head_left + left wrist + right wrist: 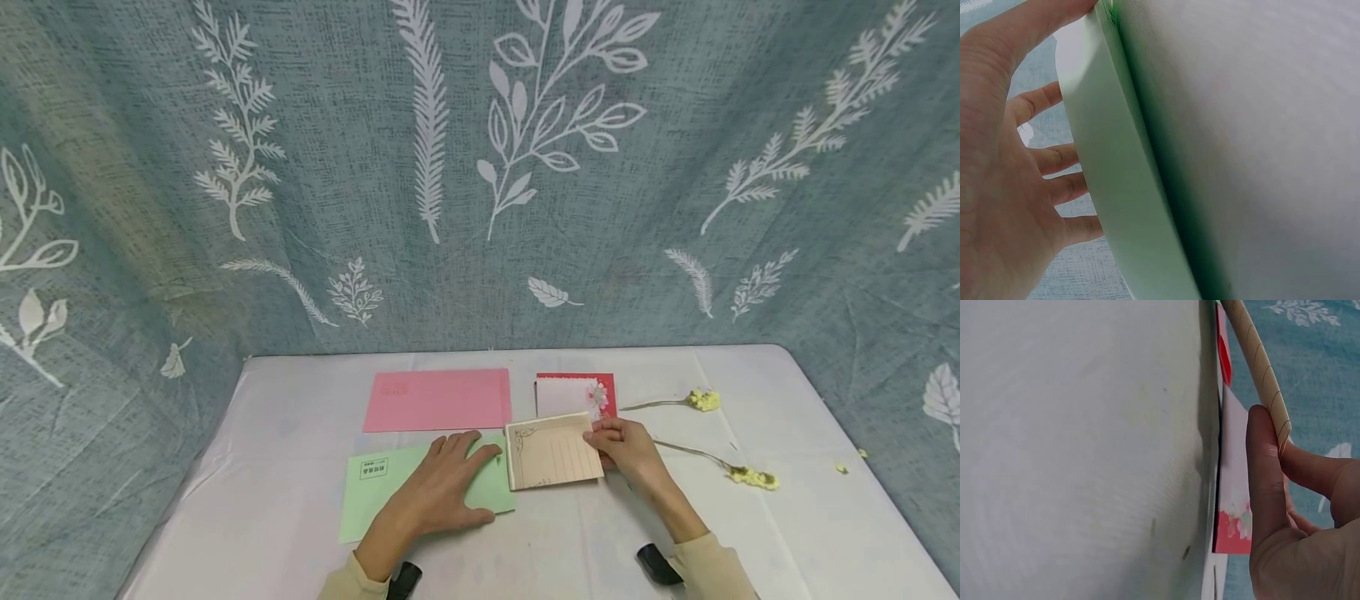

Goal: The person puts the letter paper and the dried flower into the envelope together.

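A beige lined card (553,451) lies at the middle of the white table (300,533). My right hand (628,450) pinches its right edge between thumb and fingers; the right wrist view shows the card's edge (1259,359) lifted off the table over my thumb (1264,481). My left hand (442,483) lies flat with straight fingers on a light green envelope (375,492), seen edge-on as the green envelope (1116,187) in the left wrist view. Behind the card lies a red card with a white floral sheet (576,394). A pink envelope (438,400) lies further left.
Two dried stems with yellow flower heads (703,400) (753,477) lie to the right, with small yellow crumbs (842,468) near the right edge. A blue-grey leaf-print cloth (480,167) hangs behind and around the table.
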